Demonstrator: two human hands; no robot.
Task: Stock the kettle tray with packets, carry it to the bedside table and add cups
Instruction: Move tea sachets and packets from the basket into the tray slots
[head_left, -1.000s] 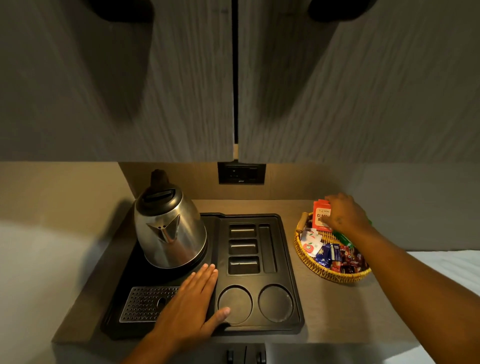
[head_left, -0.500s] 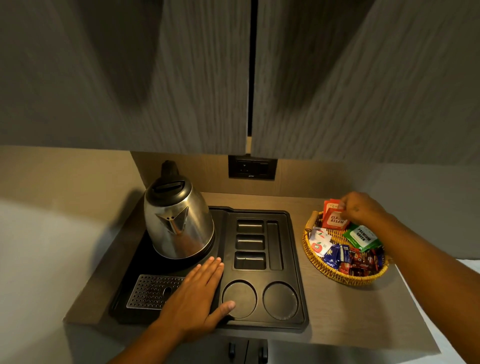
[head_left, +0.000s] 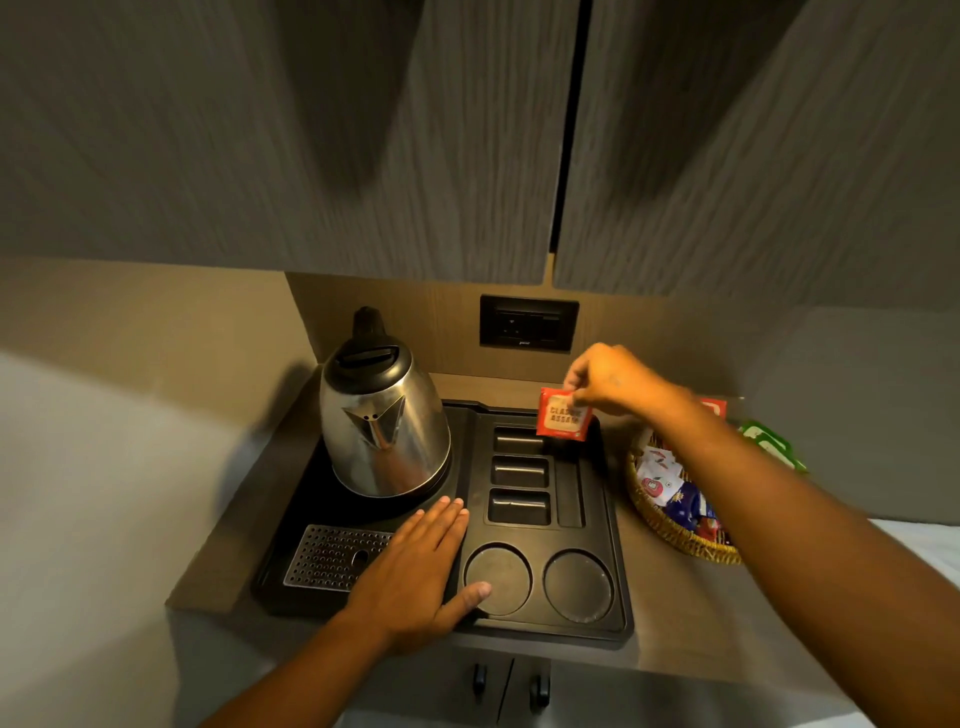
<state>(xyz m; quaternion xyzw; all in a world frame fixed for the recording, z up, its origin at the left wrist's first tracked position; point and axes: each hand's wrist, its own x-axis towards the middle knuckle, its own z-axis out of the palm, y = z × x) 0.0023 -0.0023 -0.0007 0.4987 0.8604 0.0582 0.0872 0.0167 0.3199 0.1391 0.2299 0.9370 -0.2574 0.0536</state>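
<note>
The black kettle tray (head_left: 615, 566) lies on a brown counter, with a steel kettle (head_left: 382, 434) on its left half. Its right half has three small rectangular slots, one long slot and two round cup wells, all bare. My left hand (head_left: 415, 569) rests flat on the tray's front middle, fingers spread, holding nothing. My right hand (head_left: 610, 382) pinches a red tea packet (head_left: 561, 415) by its top edge and holds it above the tray's rear slots. A wicker basket (head_left: 667, 532) of mixed packets stands to the right of the tray, partly hidden by my right forearm.
Two grey cabinet doors (head_left: 363, 130) hang low over the counter. A black wall socket (head_left: 527, 325) sits behind the tray. A perforated metal drip grate (head_left: 327, 558) fills the tray's front left corner. Green packets (head_left: 769, 444) stick out at the basket's far right.
My right hand has lifted a red packet out of the basket and carried it left over the tray's rear slots. The left hand has stayed flat on the tray.
</note>
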